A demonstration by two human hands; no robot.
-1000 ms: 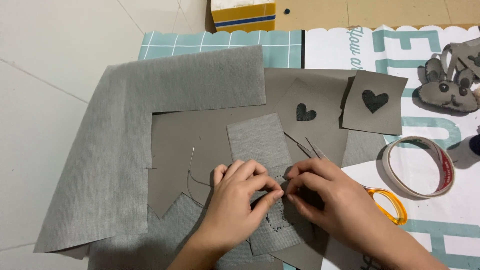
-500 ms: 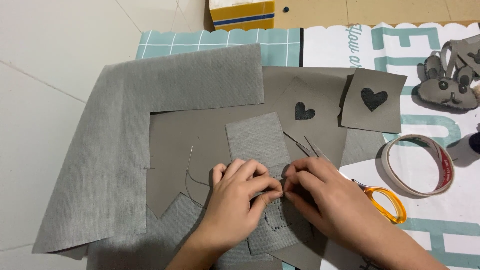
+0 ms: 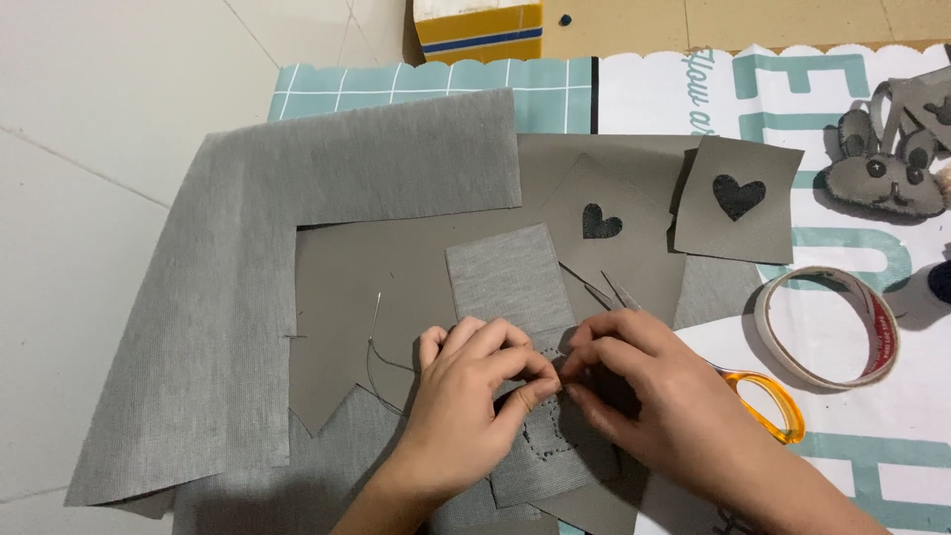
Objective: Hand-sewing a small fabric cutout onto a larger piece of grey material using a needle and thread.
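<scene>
On a tiled floor (image 3: 99,119), both hands, left hand (image 3: 466,396) and right hand (image 3: 654,406), pinch a grey fabric strip (image 3: 515,297) at centre frame; a stitched outline shows, stitching unfinished.

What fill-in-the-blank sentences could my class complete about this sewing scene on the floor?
1. Both the left hand and the right hand pinch a small grey fabric rectangle that bears a line of ____.
2. Two grey squares each show a dark ____ shape.
3. The scissors have ____ handles.
4. The roll of tape lies to the ____ of the hands.

Missing words: stitches; heart; orange; right
</scene>
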